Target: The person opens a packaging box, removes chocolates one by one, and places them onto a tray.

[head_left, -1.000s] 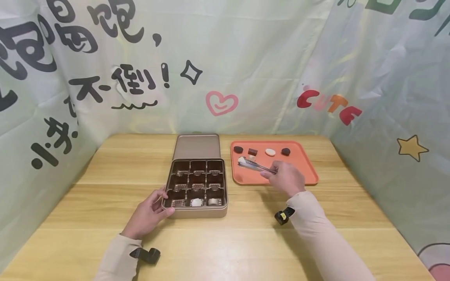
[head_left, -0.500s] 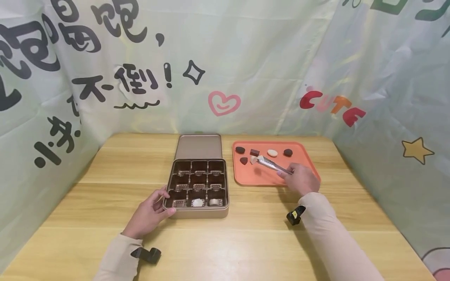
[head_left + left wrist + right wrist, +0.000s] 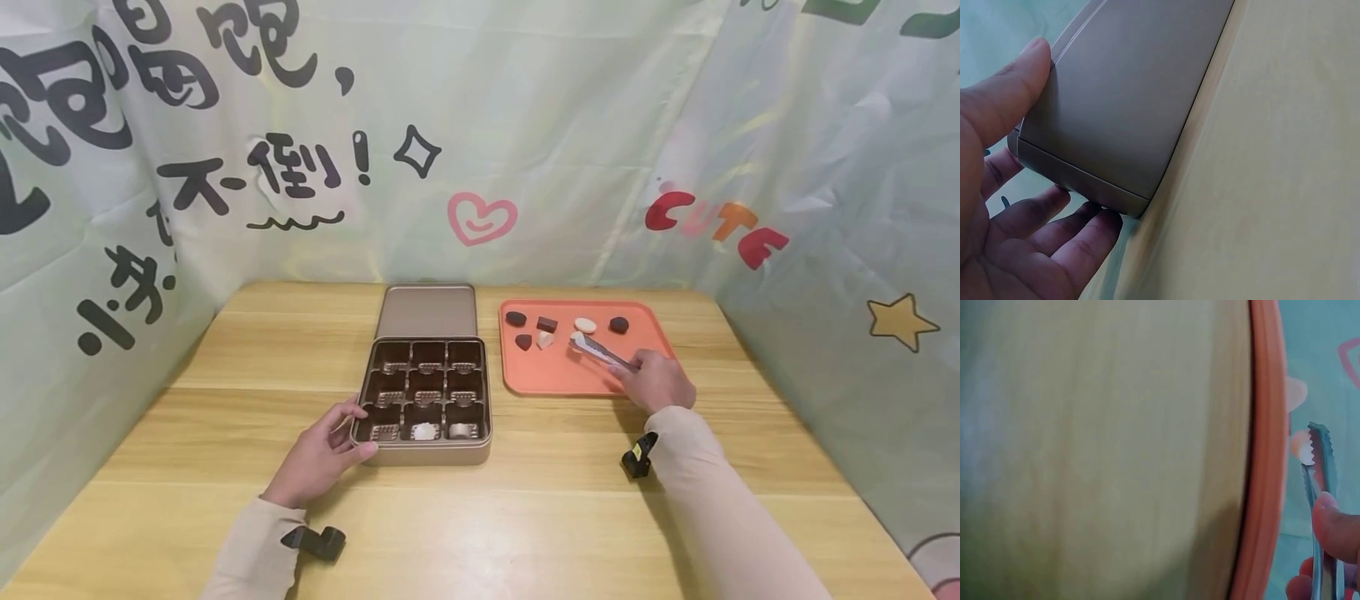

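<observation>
My left hand (image 3: 318, 458) holds the near left corner of a bronze tin box (image 3: 427, 454), thumb on its front wall and fingers along the left side, as the left wrist view also shows. A dark insert (image 3: 429, 408) divides the box into compartments. White pieces lie in its front middle and front right ones. With my right hand (image 3: 660, 382) I grip metal tongs (image 3: 603, 353) over an orange tray (image 3: 551, 381). At the toothed tips of the tongs is a small whitish piece (image 3: 1301, 447); I cannot tell whether they pinch it.
On the tray lie several chocolate-like pieces: a dark round one (image 3: 618, 325), a white oval (image 3: 586, 325), a brown block (image 3: 547, 324) and a cream chunk (image 3: 544, 339) among them. Behind the box rests its lid (image 3: 429, 310). Printed cloth (image 3: 480, 100) walls the table's back and sides.
My right hand has moved the tongs rightward over the tray, away from the cream chunk and the small dark piece at its left. My left hand stays at the box corner.
</observation>
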`<state>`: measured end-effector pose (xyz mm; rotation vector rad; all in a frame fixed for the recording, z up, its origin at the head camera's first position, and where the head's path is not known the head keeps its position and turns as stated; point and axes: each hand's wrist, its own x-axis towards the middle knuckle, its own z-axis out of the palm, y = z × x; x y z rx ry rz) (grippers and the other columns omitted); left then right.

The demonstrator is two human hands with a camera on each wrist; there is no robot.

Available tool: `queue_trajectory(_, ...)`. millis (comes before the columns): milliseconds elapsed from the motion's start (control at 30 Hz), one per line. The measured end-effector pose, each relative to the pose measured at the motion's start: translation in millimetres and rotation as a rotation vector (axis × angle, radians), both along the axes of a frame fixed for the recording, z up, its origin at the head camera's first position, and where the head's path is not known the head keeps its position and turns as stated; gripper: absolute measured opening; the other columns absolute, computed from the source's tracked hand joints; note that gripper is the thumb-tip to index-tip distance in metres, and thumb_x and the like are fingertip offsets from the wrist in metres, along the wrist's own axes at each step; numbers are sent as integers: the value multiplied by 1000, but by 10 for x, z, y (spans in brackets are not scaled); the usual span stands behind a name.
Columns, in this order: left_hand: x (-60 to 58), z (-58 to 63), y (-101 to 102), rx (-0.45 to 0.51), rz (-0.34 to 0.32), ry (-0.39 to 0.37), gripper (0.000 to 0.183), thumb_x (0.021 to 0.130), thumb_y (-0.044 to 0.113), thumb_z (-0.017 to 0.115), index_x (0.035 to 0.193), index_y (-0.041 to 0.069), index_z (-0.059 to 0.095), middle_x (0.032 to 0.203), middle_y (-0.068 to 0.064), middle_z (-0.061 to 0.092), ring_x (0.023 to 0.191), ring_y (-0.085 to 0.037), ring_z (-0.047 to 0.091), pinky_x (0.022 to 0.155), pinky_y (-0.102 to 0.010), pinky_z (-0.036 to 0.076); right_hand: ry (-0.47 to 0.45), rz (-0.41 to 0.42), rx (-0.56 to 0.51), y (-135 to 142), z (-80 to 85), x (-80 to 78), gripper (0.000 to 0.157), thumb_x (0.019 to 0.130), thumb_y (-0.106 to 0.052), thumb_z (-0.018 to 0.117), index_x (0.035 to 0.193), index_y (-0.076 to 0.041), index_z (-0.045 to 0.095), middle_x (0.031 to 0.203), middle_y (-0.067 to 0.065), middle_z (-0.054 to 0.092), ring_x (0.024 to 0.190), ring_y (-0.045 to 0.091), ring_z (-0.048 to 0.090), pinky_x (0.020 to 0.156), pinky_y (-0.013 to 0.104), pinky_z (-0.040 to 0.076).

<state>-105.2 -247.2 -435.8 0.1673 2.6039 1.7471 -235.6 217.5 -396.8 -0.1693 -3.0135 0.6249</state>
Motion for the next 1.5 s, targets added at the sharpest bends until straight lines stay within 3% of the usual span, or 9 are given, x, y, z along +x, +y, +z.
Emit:
queue_trajectory(533,-24,-34,-8,-17,6,-19,44,82,17,77,116,4,52,155,-25,23,129,-45,41,100,-37,45,-36,-11,24,36,-38,-101,38,90,-46,66,95,-8,65,77,9,62,66,27,53,52,36,39)
queue_trajectory(933,-26,-51,-21,-26,0,-33,47,82,19,77,120,6,52,156,-25,20,129,-46,39,97,-39,47,-48,-11,23,8,-3,-80,44,89,-50,65,98,-8,62,81,11,63,70,29,56,54,37,41)
queue_trajectory(1200,-40,-41,-36,-45,-4,-11,48,83,23,77,121,7,52,155,-25,22,129,-47,39,98,-43,46,74,77,23,-108,47,-81,48,92,-47,63,112,-4,65,88,14,67,71,28,59,52,35,43)
queue_trajectory(1500,-25,-42,-16,-34,6,-39,47,83,22,77,120,7,52,156,-23,20,130,-45,39,98,-40,47,174,227,10,-344,97,-46,34,91,-38,67,106,-8,69,77,5,66,69,26,58,63,43,43)
